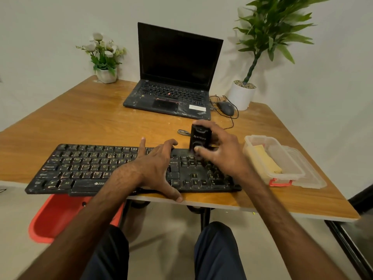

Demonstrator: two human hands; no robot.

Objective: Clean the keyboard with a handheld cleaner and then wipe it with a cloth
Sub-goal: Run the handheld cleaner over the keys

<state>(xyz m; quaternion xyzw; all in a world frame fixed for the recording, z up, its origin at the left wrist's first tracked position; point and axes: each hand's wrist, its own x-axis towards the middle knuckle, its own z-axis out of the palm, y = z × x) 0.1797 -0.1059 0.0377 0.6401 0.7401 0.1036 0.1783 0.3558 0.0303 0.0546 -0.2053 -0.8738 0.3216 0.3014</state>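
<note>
A dusty black keyboard lies along the near edge of the wooden table. My left hand rests flat on its right-middle keys, fingers spread, thumb at the table's front edge. My right hand grips a small black handheld cleaner upright, its lower end on the keys above the arrow block. A yellow cloth lies inside a clear plastic box to the right of the keyboard.
An open black laptop stands at the back, with a wired mouse and a white potted plant to its right. A flower pot sits back left. The box's lid lies beside it. A red seat shows under the table.
</note>
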